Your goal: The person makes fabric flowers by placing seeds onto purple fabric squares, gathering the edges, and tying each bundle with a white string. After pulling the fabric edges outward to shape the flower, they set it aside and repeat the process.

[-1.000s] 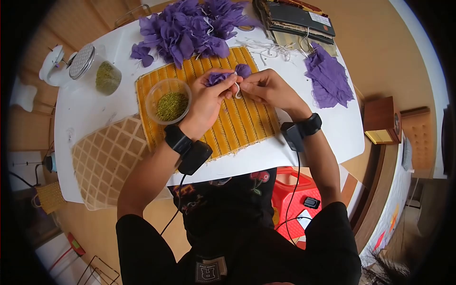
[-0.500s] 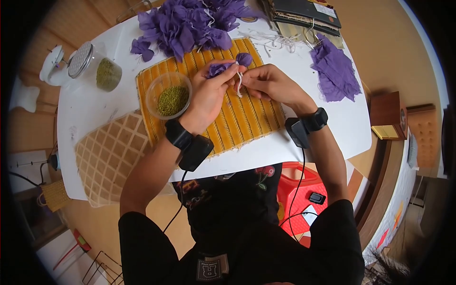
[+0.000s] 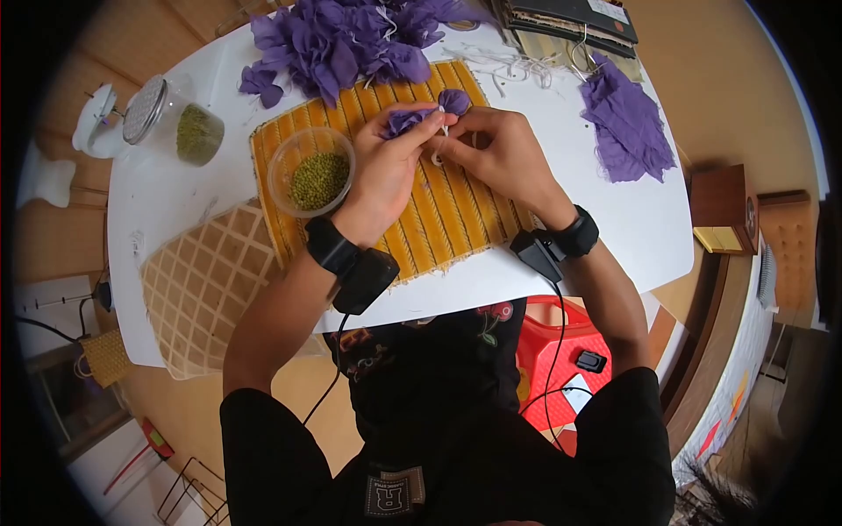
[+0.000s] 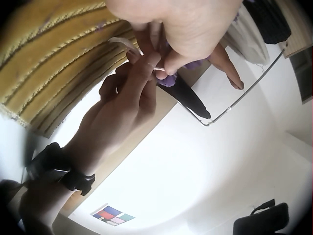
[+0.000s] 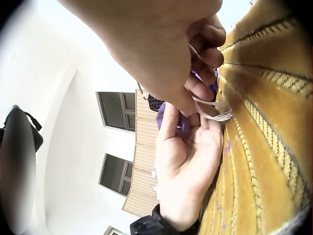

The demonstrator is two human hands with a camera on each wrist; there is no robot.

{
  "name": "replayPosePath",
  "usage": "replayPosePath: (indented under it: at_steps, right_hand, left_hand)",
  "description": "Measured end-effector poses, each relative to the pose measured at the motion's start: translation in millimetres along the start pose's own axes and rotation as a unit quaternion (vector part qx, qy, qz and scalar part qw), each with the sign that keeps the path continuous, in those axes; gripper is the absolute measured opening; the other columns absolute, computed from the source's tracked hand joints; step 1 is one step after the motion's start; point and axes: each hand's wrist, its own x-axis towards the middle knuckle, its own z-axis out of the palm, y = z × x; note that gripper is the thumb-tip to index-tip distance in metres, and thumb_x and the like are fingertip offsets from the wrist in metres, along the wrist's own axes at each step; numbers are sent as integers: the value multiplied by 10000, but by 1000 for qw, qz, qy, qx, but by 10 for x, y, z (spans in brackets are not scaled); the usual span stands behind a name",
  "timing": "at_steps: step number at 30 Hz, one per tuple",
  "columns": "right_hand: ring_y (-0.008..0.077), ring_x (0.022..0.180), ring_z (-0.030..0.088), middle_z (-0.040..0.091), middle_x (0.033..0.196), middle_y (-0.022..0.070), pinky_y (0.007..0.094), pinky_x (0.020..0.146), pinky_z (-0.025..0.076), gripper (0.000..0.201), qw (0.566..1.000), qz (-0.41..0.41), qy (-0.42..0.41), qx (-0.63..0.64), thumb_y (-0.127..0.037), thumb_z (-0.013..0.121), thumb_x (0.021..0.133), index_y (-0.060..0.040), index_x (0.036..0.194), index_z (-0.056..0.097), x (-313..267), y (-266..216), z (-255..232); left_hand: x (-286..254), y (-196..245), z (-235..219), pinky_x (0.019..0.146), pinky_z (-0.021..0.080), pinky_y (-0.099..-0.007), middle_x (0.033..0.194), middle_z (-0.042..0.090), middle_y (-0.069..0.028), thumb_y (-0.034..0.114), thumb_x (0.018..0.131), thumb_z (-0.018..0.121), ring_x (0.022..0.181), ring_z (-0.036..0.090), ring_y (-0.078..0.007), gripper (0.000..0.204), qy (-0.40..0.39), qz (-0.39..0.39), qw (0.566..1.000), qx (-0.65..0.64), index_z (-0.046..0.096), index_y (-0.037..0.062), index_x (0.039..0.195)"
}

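Observation:
Over the yellow striped cloth, my left hand grips a purple cloth bundle, whose small rounded end sticks out past the thumb. A white string is wound at the neck below that end. My right hand pinches the string close beside the left fingertips. In the right wrist view the string forms a loose loop under the right fingers, and the left palm faces up. The left wrist view shows a bit of purple cloth between the two hands.
Left of the hands stands a clear bowl of green beans, with a jar beyond it. Purple cloth pieces are heaped at the back. Loose white strings, flat purple cloths and a dark book lie at the right.
The right hand has turned and drawn the string's hanging end in close to its fingers. The left hand keeps its grip on the bundle. The head view has shifted slightly.

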Motion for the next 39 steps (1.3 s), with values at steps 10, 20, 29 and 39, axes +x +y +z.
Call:
replayPosePath:
  at_steps: [10, 20, 29, 39]
  right_hand:
    - [226, 591, 611, 669, 801, 127, 331, 583, 484, 186, 1000, 0, 21, 21, -178, 662, 821, -4, 865, 709, -1, -14, -74]
    - [238, 592, 610, 638, 757, 120, 334, 573, 472, 164, 995, -34, 82, -38, -171, 710, 786, -21, 851, 703, 18, 20, -53]
    - [201, 559, 583, 627, 665, 87, 315, 564, 470, 134, 993, 30, 103, -50, -131, 714, 768, -35, 845, 660, -14, -64, -71]
    - [230, 545, 626, 680, 719, 129, 330, 553, 494, 239, 997, 9, 75, -30, -244, 677, 837, -9, 881, 691, -21, -21, 23]
  left_hand:
    - [-8, 11, -8, 793, 480, -272, 986, 675, -130, 5, 870, 649, 940, 658, -193, 120, 20, 16, 1000, 13, 632, -5, 989]
    - [0, 38, -26, 750, 463, -265, 957, 688, -98, 46, 871, 663, 927, 662, -180, 95, 35, -14, 999, 13, 641, 24, 961]
    - [-5, 42, -28, 755, 487, -262, 959, 694, -112, 43, 871, 661, 917, 666, -184, 101, 37, -19, 999, 10, 650, 16, 967]
    - [0, 46, -32, 764, 498, -263, 960, 693, -117, 37, 874, 654, 915, 667, -184, 93, 35, -23, 999, -2, 651, 13, 963]
